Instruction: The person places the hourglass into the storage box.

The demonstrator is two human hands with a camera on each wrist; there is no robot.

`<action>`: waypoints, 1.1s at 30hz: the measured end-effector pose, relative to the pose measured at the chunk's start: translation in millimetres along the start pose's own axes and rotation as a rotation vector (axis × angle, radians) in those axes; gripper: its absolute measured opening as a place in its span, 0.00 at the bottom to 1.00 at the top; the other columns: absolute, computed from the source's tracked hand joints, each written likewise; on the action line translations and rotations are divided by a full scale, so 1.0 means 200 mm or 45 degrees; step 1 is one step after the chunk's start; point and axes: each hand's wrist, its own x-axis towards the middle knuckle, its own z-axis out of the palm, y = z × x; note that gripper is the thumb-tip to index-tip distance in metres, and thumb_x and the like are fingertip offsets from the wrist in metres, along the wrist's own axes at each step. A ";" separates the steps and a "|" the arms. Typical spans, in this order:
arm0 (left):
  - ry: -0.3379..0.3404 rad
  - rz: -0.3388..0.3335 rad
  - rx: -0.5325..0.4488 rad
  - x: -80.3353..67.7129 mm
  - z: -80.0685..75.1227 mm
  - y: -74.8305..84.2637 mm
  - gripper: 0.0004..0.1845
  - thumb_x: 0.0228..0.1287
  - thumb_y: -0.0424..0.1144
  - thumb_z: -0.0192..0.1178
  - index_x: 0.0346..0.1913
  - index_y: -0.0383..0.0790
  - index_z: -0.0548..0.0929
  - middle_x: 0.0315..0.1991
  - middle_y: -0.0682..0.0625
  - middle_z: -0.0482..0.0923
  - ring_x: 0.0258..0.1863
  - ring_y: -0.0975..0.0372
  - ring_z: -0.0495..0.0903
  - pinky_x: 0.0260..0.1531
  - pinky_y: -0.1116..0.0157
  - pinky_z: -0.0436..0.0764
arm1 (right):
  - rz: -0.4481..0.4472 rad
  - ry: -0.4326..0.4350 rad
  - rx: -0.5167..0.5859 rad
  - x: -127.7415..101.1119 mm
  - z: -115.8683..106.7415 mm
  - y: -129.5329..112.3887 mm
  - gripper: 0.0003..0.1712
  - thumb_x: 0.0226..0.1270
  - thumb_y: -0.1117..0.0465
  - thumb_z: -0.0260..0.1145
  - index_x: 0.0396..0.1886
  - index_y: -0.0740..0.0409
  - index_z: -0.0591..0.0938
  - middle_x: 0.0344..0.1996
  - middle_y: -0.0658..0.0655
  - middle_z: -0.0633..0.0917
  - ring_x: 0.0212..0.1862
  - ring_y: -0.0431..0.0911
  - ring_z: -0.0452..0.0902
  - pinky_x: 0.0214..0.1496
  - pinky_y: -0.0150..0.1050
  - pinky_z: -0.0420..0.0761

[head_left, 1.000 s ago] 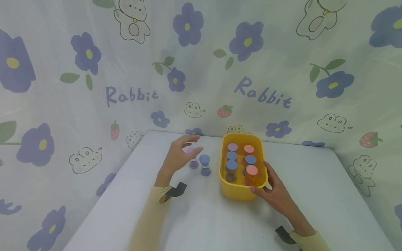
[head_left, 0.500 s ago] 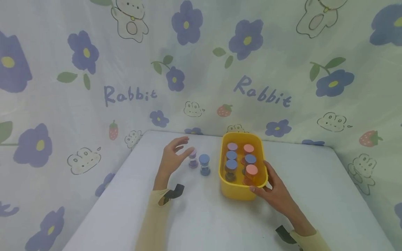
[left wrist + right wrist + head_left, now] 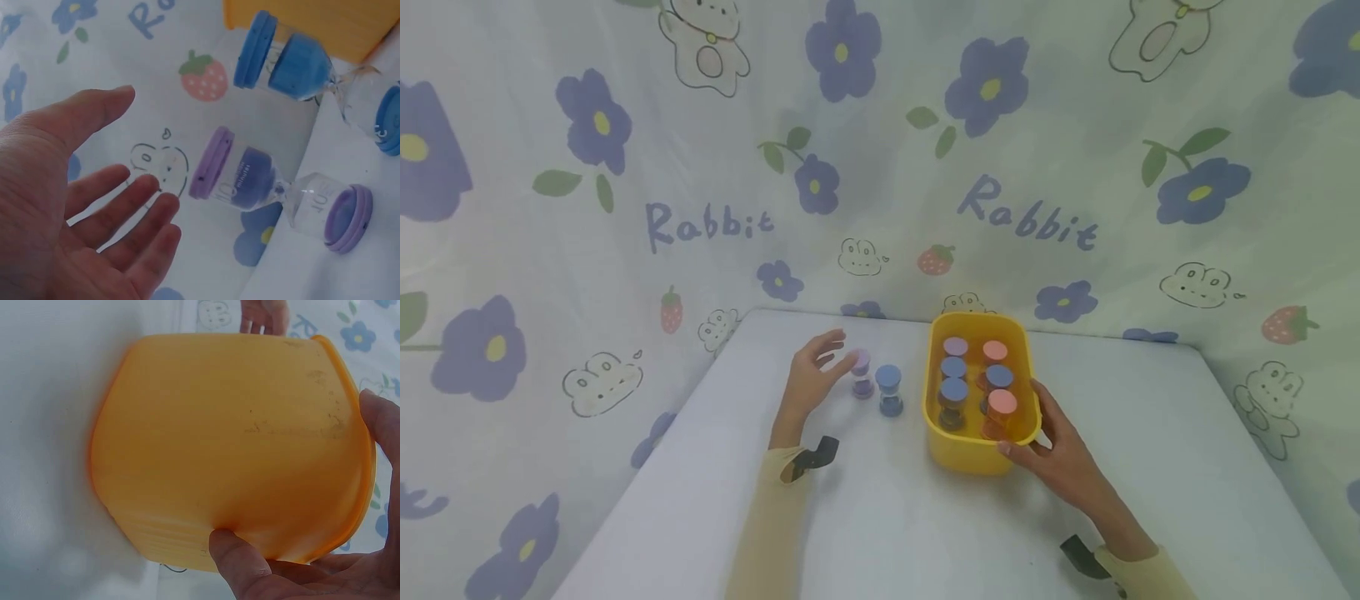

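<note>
My left hand (image 3: 807, 377) hovers over the table with its fingers spread. Just right of its thumb stands a purple hourglass (image 3: 862, 387), upright; in the left wrist view a gap shows between the fingers (image 3: 147, 184) and this hourglass's purple cap (image 3: 212, 164). Beside it is a blue hourglass (image 3: 890, 392), also upright. My right hand (image 3: 1063, 458) holds the near right corner of a yellow bin (image 3: 970, 460), its thumb at the rim. Several hourglasses with purple, blue (image 3: 954, 389) and pink caps (image 3: 1002, 402) stand inside, their lower parts partly hidden.
Everything stands on a white table (image 3: 880, 525). A curtain (image 3: 880, 167) printed with flowers and rabbits hangs behind it and at both sides. Dark straps (image 3: 815, 454) circle the wrists over beige sleeves (image 3: 769, 533).
My left hand has drawn back to the left, away from the purple hourglass, which now shows more fully. My right hand and the bin have stayed in place.
</note>
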 end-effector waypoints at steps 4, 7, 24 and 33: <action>-0.043 -0.054 0.017 -0.01 0.01 -0.04 0.33 0.64 0.43 0.73 0.70 0.38 0.75 0.68 0.36 0.77 0.68 0.42 0.77 0.72 0.45 0.75 | -0.019 0.000 0.024 0.00 0.00 0.00 0.61 0.66 0.46 0.75 0.85 0.40 0.44 0.85 0.59 0.49 0.82 0.68 0.50 0.69 0.60 0.75; -0.068 -0.096 0.026 -0.02 0.01 -0.06 0.35 0.64 0.45 0.73 0.71 0.38 0.74 0.69 0.37 0.76 0.69 0.41 0.75 0.73 0.45 0.73 | -0.032 -0.001 0.027 0.00 0.00 0.01 0.61 0.66 0.47 0.75 0.85 0.41 0.44 0.85 0.60 0.49 0.82 0.68 0.51 0.69 0.59 0.75; -0.103 -0.192 0.039 -0.01 0.06 -0.12 0.33 0.63 0.44 0.74 0.69 0.36 0.77 0.69 0.39 0.77 0.67 0.44 0.78 0.71 0.48 0.76 | -0.037 0.003 0.005 0.00 0.00 0.01 0.61 0.66 0.47 0.75 0.85 0.41 0.44 0.85 0.60 0.50 0.82 0.68 0.52 0.68 0.59 0.76; -0.079 -0.236 0.068 -0.01 0.07 -0.13 0.32 0.63 0.45 0.74 0.67 0.36 0.79 0.65 0.40 0.80 0.64 0.47 0.80 0.70 0.50 0.78 | -0.034 0.000 0.001 -0.01 0.00 0.00 0.62 0.65 0.45 0.75 0.85 0.40 0.44 0.85 0.60 0.50 0.82 0.68 0.52 0.68 0.58 0.76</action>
